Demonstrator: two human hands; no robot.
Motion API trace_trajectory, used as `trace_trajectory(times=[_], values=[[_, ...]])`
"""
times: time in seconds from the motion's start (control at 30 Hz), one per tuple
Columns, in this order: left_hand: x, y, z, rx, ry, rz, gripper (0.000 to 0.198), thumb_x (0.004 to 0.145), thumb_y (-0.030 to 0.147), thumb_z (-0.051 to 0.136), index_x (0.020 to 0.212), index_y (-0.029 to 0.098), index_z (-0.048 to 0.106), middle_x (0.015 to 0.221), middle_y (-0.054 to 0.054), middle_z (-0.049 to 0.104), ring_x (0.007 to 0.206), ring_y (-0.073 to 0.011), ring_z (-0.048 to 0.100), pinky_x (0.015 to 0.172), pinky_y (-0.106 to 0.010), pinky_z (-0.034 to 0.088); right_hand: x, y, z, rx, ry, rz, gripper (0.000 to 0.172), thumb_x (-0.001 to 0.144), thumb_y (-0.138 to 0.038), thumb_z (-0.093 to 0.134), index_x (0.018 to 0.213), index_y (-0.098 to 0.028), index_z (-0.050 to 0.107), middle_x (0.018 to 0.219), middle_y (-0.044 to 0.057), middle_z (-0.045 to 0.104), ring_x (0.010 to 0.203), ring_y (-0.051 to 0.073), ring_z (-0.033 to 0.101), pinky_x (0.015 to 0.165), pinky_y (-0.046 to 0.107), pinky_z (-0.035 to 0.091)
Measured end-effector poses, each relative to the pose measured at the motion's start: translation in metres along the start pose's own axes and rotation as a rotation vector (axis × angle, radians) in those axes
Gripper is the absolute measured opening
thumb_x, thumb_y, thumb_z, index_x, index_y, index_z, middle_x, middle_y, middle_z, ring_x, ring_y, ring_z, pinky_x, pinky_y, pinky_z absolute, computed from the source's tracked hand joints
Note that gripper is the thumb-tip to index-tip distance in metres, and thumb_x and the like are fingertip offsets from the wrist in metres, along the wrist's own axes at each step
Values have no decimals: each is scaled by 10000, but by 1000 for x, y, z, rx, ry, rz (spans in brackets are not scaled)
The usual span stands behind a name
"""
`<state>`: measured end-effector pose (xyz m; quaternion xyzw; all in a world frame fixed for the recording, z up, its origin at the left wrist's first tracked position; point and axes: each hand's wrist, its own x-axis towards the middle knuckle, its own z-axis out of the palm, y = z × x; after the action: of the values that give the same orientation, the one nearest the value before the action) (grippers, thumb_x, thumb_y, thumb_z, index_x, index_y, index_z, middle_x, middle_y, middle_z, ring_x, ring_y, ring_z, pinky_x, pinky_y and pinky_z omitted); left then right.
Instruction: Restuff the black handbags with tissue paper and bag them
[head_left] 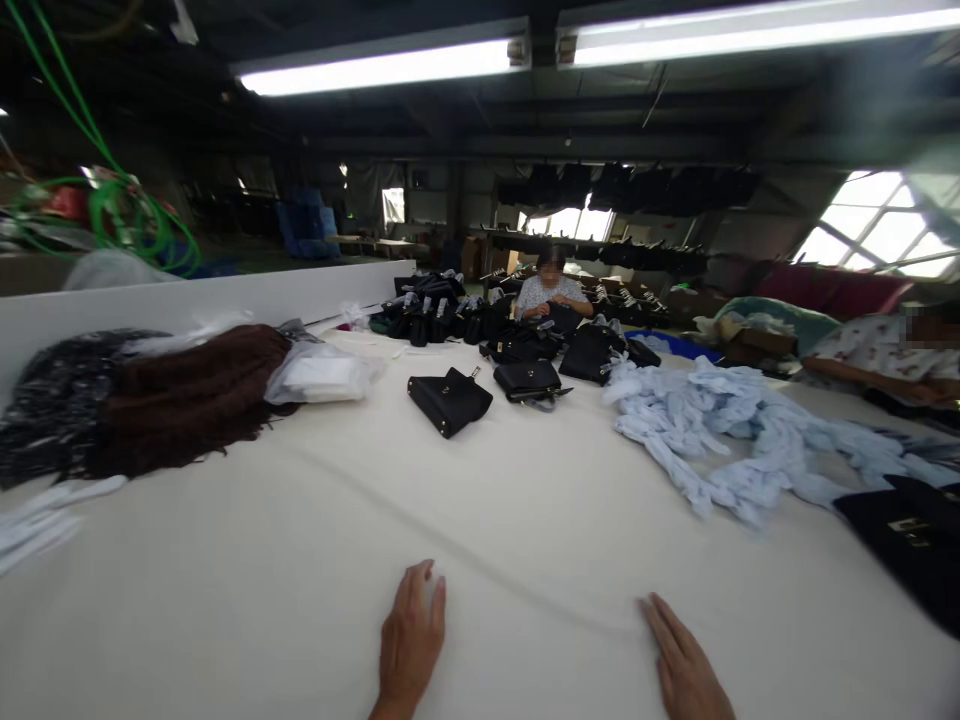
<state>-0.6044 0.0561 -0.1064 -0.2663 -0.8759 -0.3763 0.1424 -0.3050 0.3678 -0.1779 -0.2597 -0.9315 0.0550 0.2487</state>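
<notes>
Hands at lower frame: our left hand and right hand lie open and flat, holding nothing, palms on the cream counter. We count two nearest black bags at centre and one blue fabric heap at right.

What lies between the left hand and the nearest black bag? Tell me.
Only bare cream cloth. In the head view, nothing sits between the left hand, which lies flat on it, and the black bag.
</notes>
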Motion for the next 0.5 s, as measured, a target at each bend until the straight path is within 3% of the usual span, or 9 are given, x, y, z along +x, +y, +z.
trace_trajectory(times=[0.07,0.2,0.3,0.37,0.43,0.5], values=[[33,1,21,-58,58,-121,322,938,426,392,1127,197,517,954,-63,612,837,-219,634,702,-351,553,51,-5,12,-50,3,-24,618,857,-216,354,1474,-267,353,1484,40,408,1294,272,472,1088,452,409],[95,1,70,-241,242,-248,454,899,514,451,1202,178,486,1015,-84,572,752,-205,587,722,-379,536,181,-24,48,-137,57,-142,552,898,-183,300,1446,-183,362,1448,103,447,1268,223,496,1049,382,445],[142,4,105,-282,350,-185,548,874,514,516,1296,173,437,1180,-136,539,985,-260,575,861,-424,520,277,-35,86,-154,75,-154,526,911,-205,305,1429,-136,359,1435,143,453,1275,235,480,1038,393,437],[172,6,127,-238,372,-92,606,873,474,552,1371,180,371,1315,-157,486,1207,-291,480,1029,-473,426,329,-39,113,-141,73,-143,549,912,-219,313,1448,-96,310,1474,169,392,1325,256,412,1067,424,389],[201,6,145,-190,365,-18,667,864,441,589,1421,198,316,1414,-161,414,1347,-299,350,1128,-497,309,368,-38,136,-125,59,-121,588,910,-243,329,1465,-60,258,1510,191,321,1358,281,352,1088,461,338],[228,3,161,-184,349,-34,721,840,448,628,1442,224,300,1472,-165,337,1398,-313,272,1150,-513,258,395,-33,154,-108,32,-102,627,909,-269,342,1480,-45,208,1539,195,251,1392,293,280,1105,498,286]])
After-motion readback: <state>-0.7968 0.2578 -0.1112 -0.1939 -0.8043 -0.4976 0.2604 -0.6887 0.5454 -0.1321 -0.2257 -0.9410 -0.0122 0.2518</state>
